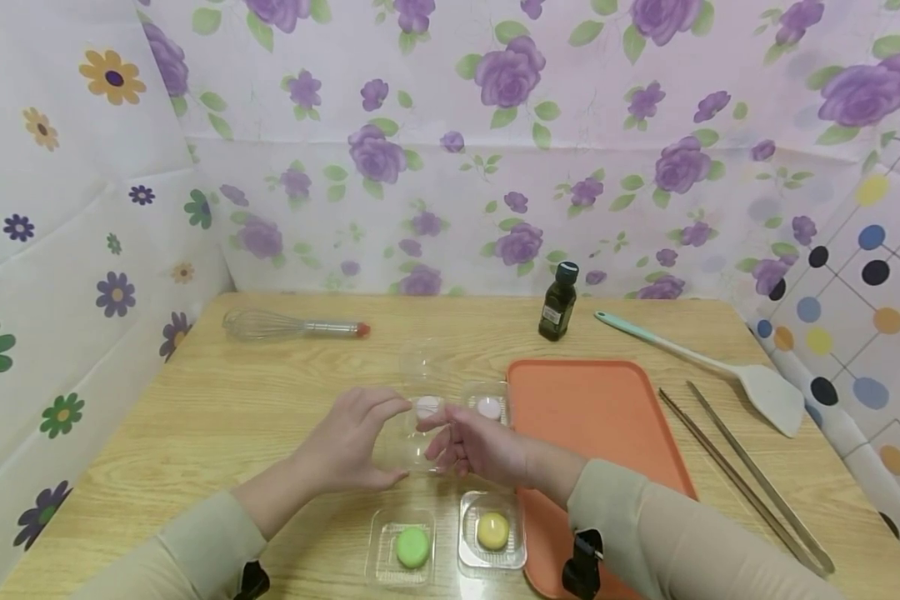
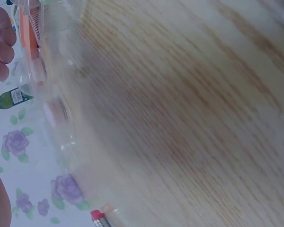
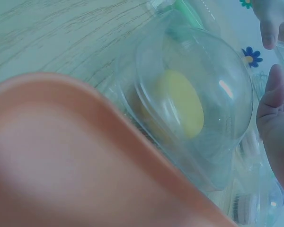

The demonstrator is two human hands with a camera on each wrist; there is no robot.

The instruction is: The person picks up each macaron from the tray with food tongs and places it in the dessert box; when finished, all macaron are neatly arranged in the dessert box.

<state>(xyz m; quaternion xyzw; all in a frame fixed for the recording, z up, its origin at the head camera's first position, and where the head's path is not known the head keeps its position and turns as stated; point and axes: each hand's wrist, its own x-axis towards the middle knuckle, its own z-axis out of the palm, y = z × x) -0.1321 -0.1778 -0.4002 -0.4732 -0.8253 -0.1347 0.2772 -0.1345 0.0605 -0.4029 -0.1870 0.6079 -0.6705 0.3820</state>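
Observation:
In the head view my left hand [image 1: 356, 437] spans a clear plastic domed lid [image 1: 414, 452], its thumb and fingers curved at the lid's edges. My right hand [image 1: 487, 447] is at the lid's right side with loosely bent fingers; whether they touch it cannot be told. Just beyond lies a pale macaron [image 1: 427, 407] in clear plastic, partly hidden by fingers. Another pale macaron [image 1: 489, 407] sits in a clear box to its right. Nearer me are a green macaron [image 1: 412, 547] in a clear box and a yellow macaron [image 1: 492, 531] under a clear dome [image 3: 222, 118].
An orange tray [image 1: 585, 400] lies right of the boxes, beneath my right forearm. Farther right are metal tongs [image 1: 750, 475] and a turner [image 1: 768, 396]. A dark bottle [image 1: 558, 304] stands at the back, and a whisk [image 1: 292, 326] lies at the back left.

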